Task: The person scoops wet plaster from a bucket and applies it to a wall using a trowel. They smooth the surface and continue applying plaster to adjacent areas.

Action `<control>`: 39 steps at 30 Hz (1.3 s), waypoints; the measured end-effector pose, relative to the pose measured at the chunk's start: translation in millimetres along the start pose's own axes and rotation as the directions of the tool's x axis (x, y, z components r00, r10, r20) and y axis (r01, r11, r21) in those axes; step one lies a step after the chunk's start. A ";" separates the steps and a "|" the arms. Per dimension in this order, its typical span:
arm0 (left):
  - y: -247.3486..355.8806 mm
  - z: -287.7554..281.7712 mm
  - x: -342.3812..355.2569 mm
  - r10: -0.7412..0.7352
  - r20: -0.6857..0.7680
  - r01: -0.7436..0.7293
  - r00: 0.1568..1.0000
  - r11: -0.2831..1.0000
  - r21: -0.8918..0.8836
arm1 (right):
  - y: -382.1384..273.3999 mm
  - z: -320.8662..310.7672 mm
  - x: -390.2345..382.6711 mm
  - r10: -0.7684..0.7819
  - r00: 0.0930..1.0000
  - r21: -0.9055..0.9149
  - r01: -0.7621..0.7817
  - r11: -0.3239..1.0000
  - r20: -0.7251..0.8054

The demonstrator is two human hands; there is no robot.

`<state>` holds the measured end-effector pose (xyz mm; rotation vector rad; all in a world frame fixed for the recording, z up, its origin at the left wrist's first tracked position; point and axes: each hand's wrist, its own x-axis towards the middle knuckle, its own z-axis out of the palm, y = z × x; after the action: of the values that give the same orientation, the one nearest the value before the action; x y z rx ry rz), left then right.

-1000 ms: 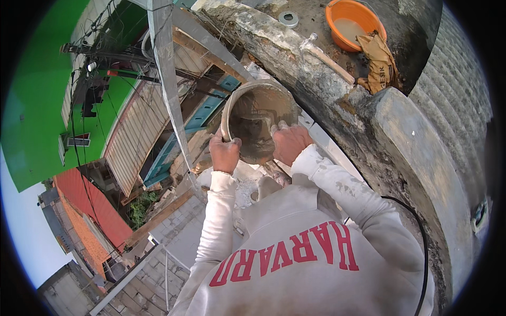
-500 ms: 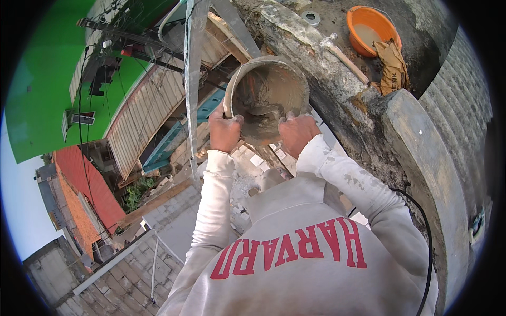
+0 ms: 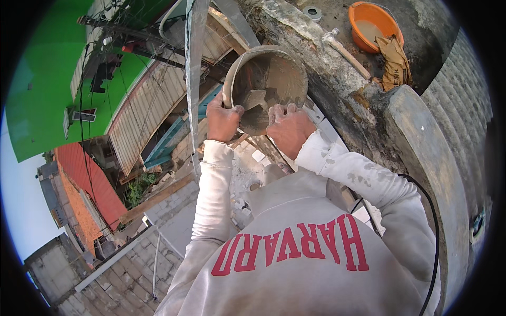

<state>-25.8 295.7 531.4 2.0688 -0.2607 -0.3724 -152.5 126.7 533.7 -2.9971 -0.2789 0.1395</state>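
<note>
A grey-brown plastic bucket (image 3: 282, 71) is held tilted, its opening facing me, its inside coated with wet mortar. My left hand (image 3: 223, 120) is closed on the bucket's left rim, thumb toward the opening. My right hand (image 3: 289, 127) is at the lower right of the opening, fingers curled inward; what they grip is hard to make out. A pale, flat, blade-like piece (image 3: 255, 99) shows inside the bucket, just left of my right fingertips.
A weathered concrete ledge (image 3: 292, 26) on the right bears a wooden-handled tool (image 3: 348, 58); beyond are an orange basin (image 3: 358, 37), brown sack (image 3: 394, 68) and ring (image 3: 312, 14). A metal post (image 3: 191, 79), wires and rooftops far below are on the left. A black cable (image 3: 429, 200) hangs right.
Over the last second the bucket and both hands have risen in the view. My right fingers have moved left, farther over the bucket's opening, and the blade-like piece inside now sits higher.
</note>
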 end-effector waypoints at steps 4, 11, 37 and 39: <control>-18.0 -4.1 3.0 0.034 -0.012 -0.034 0.999 0.999 -0.012 | 28.9 -16.6 -5.8 0.028 0.991 0.031 -0.033 0.999 0.132; -13.4 -8.8 -13.6 -0.039 -0.016 0.040 0.999 0.994 0.105 | 63.6 -4.8 34.7 0.200 0.973 0.229 -0.170 0.958 -0.114; -16.8 1.8 -30.0 -0.002 -0.215 -0.002 0.977 1.000 -0.018 | 24.1 34.1 39.7 0.199 0.980 0.115 -0.198 0.973 0.003; -28.2 0.6 -31.1 0.078 -0.294 -0.061 0.952 0.996 0.067 | 20.8 28.4 35.3 0.187 0.982 0.124 -0.187 0.975 0.010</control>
<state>-54.0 319.6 511.6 2.1325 -0.1633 -0.0080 -117.2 116.5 500.0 -2.8936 0.0132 0.1657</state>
